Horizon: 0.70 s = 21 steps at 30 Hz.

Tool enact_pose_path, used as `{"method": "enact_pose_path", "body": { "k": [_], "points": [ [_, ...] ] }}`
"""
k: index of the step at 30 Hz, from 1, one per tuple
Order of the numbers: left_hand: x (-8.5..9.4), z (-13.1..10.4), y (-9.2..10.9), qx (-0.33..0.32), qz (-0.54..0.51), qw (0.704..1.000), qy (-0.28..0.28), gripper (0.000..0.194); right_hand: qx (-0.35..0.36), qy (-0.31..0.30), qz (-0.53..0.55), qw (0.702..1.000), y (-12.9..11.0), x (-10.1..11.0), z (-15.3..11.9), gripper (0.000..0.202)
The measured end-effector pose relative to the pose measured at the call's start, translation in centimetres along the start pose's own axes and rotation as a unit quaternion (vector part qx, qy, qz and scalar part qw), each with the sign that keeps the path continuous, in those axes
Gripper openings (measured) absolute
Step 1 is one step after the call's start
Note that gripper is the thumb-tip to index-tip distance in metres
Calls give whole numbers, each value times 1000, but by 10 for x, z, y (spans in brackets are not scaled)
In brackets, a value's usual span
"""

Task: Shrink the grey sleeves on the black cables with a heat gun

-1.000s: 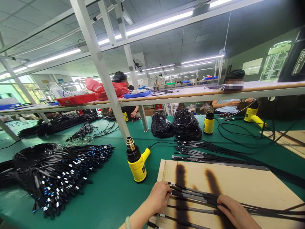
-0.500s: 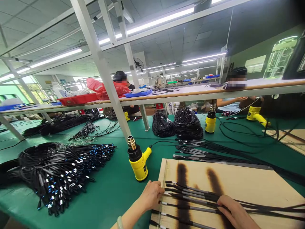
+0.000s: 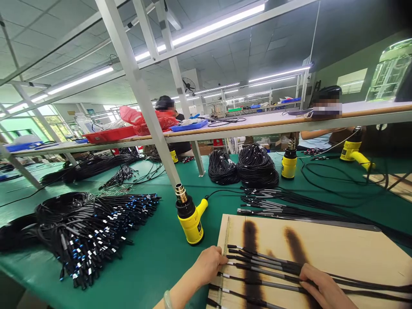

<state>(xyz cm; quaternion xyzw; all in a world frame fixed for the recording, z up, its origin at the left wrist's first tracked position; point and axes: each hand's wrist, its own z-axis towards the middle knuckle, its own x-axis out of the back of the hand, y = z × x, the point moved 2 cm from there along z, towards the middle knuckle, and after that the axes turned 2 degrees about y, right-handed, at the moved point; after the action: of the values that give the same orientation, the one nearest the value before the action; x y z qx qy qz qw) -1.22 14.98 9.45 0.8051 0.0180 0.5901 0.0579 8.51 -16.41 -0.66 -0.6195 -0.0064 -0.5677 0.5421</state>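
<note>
My left hand point(image 3: 210, 265), with a pale bangle at its wrist, is at the board's left edge, fingers closed on the tip of one black cable. On the wooden board point(image 3: 337, 244) lie several black cables point(image 3: 267, 272) with grey sleeves, side by side, their ends toward the left edge. My right hand point(image 3: 323, 285) is pinched around some of these cables to the right of their grey sleeves. Two dark scorch marks show on the wood. A yellow heat gun point(image 3: 192, 223) stands nozzle up, left of the board.
A large cable bundle point(image 3: 93, 231) with blue and white tips covers the left of the green table point(image 3: 154, 266). Coiled cables point(image 3: 257, 167) and another heat gun point(image 3: 289, 163) stand behind. A shelf point(image 3: 225, 131) crosses above; people sit beyond it.
The whole view has shifted slightly, so things appear a little further right. Both hands keep nearly the same places on the cables.
</note>
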Motion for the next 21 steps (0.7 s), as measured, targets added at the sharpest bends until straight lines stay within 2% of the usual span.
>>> {"method": "enact_pose_path", "body": {
  "k": [5, 12, 17, 21],
  "points": [
    [-3, 0, 5, -8, 55, 998, 6, 14, -38, -34, -1, 999, 13, 7, -1, 17],
    [-2, -1, 10, -12, 86, 996, 15, 16, -48, -36, -14, 998, 18, 22, -4, 12],
    [1, -5, 12, -11, 93, 995, 15, 16, -41, -26, -10, 999, 21, 21, -5, 13],
    [5, -4, 15, 2, 92, 995, 29, 17, -29, 10, 2, 1000, 28, 20, -7, 12]
  ]
}}
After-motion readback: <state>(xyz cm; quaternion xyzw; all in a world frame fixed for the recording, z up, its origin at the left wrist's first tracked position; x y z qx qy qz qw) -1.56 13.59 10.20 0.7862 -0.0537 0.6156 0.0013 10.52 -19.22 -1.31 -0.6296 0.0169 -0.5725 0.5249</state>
